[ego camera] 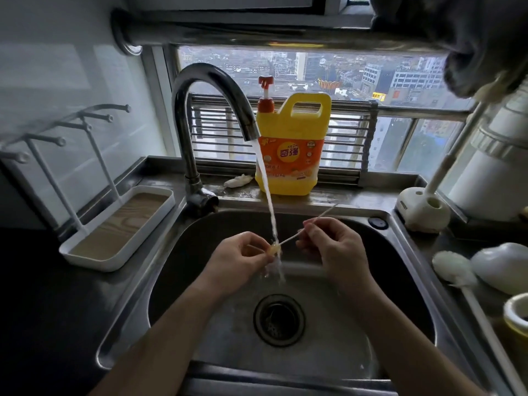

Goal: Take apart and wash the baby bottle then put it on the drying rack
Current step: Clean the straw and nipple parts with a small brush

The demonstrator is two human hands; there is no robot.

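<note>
Left hand [243, 254] pinches small yellowish bottle part [275, 249] under tap stream [269, 195], mid-sink [200, 238]. Right hand [328, 241] pinches thin rod [291, 238]; long axis rises from the part toward back-right rim. Basin open below, above drain [279, 320].

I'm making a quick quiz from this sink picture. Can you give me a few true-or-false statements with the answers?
1. Water runs from the tap. True.
2. The left hand holds a small yellowish part under the stream. True.
3. The right hand holds nothing. False: it pinches a thin rod that reaches the yellowish part.
4. The drying rack stands right of the sink. False: it stands at the left.
5. The yellow detergent jug stands inside the sink. False: it stands on the ledge behind it, by the window.
</note>
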